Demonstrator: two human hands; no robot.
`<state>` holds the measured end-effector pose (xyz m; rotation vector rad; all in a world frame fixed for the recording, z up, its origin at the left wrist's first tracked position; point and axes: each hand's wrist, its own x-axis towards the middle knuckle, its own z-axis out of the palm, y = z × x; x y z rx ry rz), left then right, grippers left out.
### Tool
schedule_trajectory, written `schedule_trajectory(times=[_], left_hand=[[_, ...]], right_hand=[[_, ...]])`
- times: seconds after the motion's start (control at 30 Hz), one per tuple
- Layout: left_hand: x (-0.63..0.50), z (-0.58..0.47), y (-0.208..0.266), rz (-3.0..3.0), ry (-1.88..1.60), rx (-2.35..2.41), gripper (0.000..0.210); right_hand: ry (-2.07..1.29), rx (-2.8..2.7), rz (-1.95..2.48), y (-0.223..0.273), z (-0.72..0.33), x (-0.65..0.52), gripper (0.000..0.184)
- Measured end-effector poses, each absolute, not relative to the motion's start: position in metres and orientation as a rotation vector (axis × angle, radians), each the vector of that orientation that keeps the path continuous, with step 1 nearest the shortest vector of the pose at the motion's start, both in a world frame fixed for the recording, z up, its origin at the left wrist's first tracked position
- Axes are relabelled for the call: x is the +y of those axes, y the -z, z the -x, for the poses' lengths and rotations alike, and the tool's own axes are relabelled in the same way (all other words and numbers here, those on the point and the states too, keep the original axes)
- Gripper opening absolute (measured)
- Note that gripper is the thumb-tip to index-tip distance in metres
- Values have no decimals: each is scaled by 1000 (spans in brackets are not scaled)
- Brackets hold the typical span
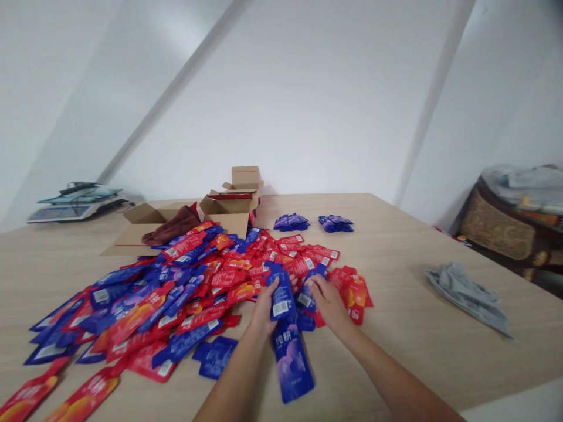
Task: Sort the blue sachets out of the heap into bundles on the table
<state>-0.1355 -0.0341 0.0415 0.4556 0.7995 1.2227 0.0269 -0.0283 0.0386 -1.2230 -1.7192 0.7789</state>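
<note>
While the left hand (263,312) pinches a blue barcoded pouch (280,293) by its edge, a hold that likely keeps it flat and leaves the label uncovered, the right hand (326,298) pinches a second blue pouch (307,300) just beside it. Below lies a purple-fruit pouch (293,363), and a loose red-and-blue heap (202,316) lies between the left hand and the open cardboard boxes (229,220).

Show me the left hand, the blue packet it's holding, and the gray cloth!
Left hand (264,309): head view, on the middle of the hand.
Blue packet (280,292): head view, on the middle of its visible side.
Gray cloth (467,296): head view, on its crumpled middle.
</note>
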Motion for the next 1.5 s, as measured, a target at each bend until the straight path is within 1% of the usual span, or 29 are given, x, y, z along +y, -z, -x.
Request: schedule_trajectory(times=[0.07,0.1,0.13,0.23,0.33,0.4,0.5,0.6,0.7,0.77,0.9,1.0,1.1,1.17,1.2,1.27,1.33,1.4,1.5], left_hand=[[-32,146,-37,-325,-1227,758,29],[-32,150,-36,-284,-1222,736,28],[-32,153,-35,-255,-1209,702,28],[-34,158,-36,-221,-1167,531,38],[-37,160,-38,-219,-1176,415,50],[-37,162,-38,-221,-1196,423,46],[-36,163,-36,-210,-1225,491,31],[-35,162,-33,-195,-1226,581,17],[-34,159,-31,-166,-1235,633,13],[-35,158,-31,-156,-1265,610,17],[-35,158,-30,-141,-1239,566,30],[-35,158,-31,-104,-1248,558,27],[-37,154,-33,-121,-1221,533,25],[-38,152,-35,-156,-1188,486,24],[-38,151,-35,-165,-1187,453,25],[-39,152,-36,-154,-1217,405,31],[-39,156,-38,-140,-1238,417,38],[-38,163,-39,-154,-1232,470,36],[-35,172,-40,-190,-1266,526,19]], right_hand=[[-354,-1668,1361,-33,-46,-11,36],[-249,-1659,1423,-27,-55,-1,38],[-219,-1672,1472,-21,-62,8,40],[-330,-1748,1523,-1,-68,28,32],[-396,-1765,1452,9,-63,38,24],[-409,-1764,1393,8,-59,40,24],[-390,-1775,1390,-1,-57,41,24],[-297,-1828,1427,-18,-58,39,24],[-195,-1846,1478,-40,-57,37,26],[-167,-1851,1482,-58,-56,35,28],[-215,-1904,1399,-96,-47,31,27],[-310,-1940,1386,-120,-36,26,28],[-479,-2000,1397,-126,-12,19,29],[-677,-2034,1386,-118,13,14,29],[-847,-2031,1364,-111,26,12,28],[-1228,-1938,1278,-97,49,8,27],[-1426,-1842,1145,-87,61,4,27],[-1341,-1850,1050,-84,57,0,26],[-902,-2066,1123,-87,31,-15,27]])
